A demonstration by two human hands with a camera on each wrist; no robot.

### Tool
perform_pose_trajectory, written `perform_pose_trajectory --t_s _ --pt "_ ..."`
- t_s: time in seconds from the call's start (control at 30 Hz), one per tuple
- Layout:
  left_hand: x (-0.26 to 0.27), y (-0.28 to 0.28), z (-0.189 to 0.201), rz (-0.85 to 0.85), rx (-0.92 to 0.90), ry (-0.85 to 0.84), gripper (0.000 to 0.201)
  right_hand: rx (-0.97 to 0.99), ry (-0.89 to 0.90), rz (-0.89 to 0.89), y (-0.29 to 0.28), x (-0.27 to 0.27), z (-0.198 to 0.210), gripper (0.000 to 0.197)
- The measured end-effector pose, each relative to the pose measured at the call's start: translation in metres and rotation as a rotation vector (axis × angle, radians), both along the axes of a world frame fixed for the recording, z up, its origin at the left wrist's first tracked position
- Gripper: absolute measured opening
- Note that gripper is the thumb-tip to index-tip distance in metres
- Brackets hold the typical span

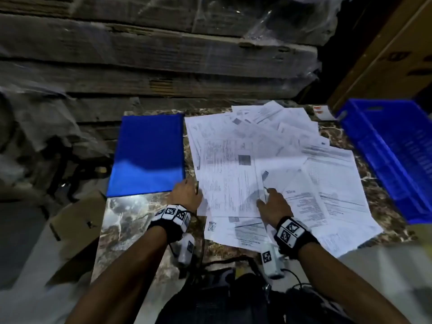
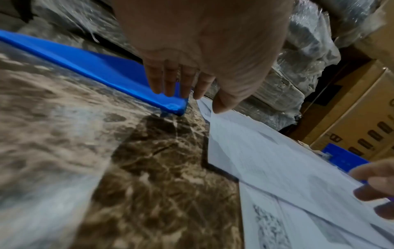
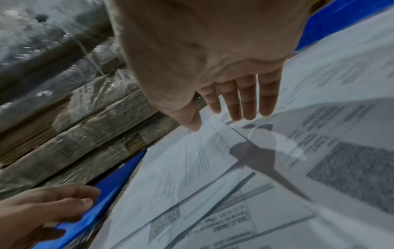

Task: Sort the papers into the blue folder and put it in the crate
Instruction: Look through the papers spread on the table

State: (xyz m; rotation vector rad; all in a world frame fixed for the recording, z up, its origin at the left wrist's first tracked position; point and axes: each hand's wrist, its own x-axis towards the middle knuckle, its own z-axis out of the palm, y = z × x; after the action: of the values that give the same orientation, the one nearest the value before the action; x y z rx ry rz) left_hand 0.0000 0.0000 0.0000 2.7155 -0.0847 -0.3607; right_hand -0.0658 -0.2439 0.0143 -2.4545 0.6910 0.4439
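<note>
A person's left hand (image 1: 187, 194) reaches, fingers extended and holding nothing, to the near right corner of a closed blue folder (image 1: 147, 155) lying flat on the left part of a marbled brown counter (image 1: 131, 220); in the left wrist view the fingertips (image 2: 170, 87) appear to rest on that corner, though the blur leaves actual contact uncertain. The right hand (image 1: 272, 202) is spread flat, fingers straight and gripping nothing, over a loose, overlapping spread of printed papers (image 1: 268, 164) that covers the middle and right of the counter, just beside the folder's right edge. The right wrist view shows the fingers (image 3: 247, 101) reaching out above the sheets, their shadow falling across the print. A blue crate (image 1: 392, 155) stands at the counter's right edge, touching or just past the outermost sheets, with a brown cardboard box (image 1: 385, 54) behind it. Plastic-wrapped stacks of flattened cardboard (image 1: 152, 54) rise along the counter's far edge.
</note>
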Motion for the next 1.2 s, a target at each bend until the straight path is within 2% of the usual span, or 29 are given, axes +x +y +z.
perform_pose_trajectory --t_s 0.1,0.2,0.27,0.3,0.33,0.37,0.4,0.5,0.63,0.73,0.87,1.03,1.2 --pt "0.009 -0.010 -0.001 0.022 -0.142 0.072 0.034 0.034 0.002 -0.091 0.002 0.005 -0.006 0.057" --pt "0.013 -0.021 -0.002 0.109 -0.199 0.139 0.040 0.075 -0.003 -0.155 0.002 0.007 -0.006 0.047" --pt "0.015 -0.024 -0.002 0.134 -0.244 0.162 0.036 0.088 -0.033 -0.185 0.000 0.009 -0.005 0.032" --pt "0.016 -0.026 -0.003 0.154 -0.286 0.175 0.034 0.079 -0.029 -0.184 -0.001 0.009 -0.005 0.013" --pt "0.016 -0.027 -0.004 0.181 -0.334 0.187 0.032 0.085 -0.047 -0.177 -0.002 0.010 -0.004 0.011" --pt "0.016 -0.028 -0.002 0.216 -0.385 0.197 0.034 0.085 -0.057 -0.178 -0.005 0.012 -0.006 0.027" --pt "0.016 -0.028 -0.003 0.250 -0.431 0.205 0.040 0.098 -0.075 -0.170 -0.007 0.012 -0.006 0.032" --pt "0.015 -0.029 0.003 0.340 -0.606 0.282 0.046 0.175 -0.167 -0.139 -0.015 0.011 0.001 0.017" --pt "0.019 -0.030 0.004 0.414 -0.755 0.366 0.027 0.298 -0.291 -0.160 -0.033 0.015 0.005 0.009" --pt "0.020 -0.031 0.001 0.454 -0.814 0.342 0.019 0.443 -0.364 -0.228 -0.048 0.015 0.006 0.010" --pt "0.010 -0.034 0.017 0.508 -0.929 0.300 0.009 0.642 -0.426 -0.250 -0.061 0.012 0.020 0.009" --pt "-0.001 -0.047 0.046 0.513 -1.127 0.278 0.024 0.757 -0.410 -0.216 -0.073 0.014 0.027 0.013" --pt "-0.003 -0.057 0.062 0.558 -1.194 0.209 0.028 0.821 -0.421 -0.170 -0.079 0.018 0.030 0.021"
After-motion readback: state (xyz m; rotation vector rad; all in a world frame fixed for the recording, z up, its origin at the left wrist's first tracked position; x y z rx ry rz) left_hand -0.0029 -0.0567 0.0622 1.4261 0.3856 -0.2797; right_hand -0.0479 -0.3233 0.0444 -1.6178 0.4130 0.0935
